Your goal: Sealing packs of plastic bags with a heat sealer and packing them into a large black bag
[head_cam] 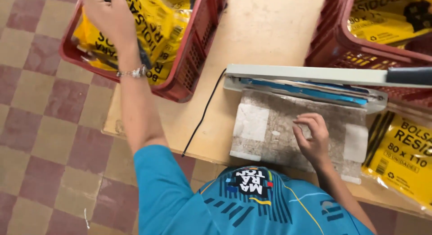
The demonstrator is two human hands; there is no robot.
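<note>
left hand [110, 17] reaches far left into the red crate [186, 68], fingers closed around a yellow bag pack [155, 32]; my right hand [312, 136] rests loosely curled, holding nothing, on the worn pad [270, 127] near the sealer [306, 82]

The left hand [110, 14] reaches into the far-left red crate [189, 59] of yellow bags [157, 23]. The right hand [312, 136] rests curled on the worn board [265, 131] near the heat sealer [306, 82].

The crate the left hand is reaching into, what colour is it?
Red: the crate is a slotted plastic one holding yellow bags, seen from the head camera.
</note>
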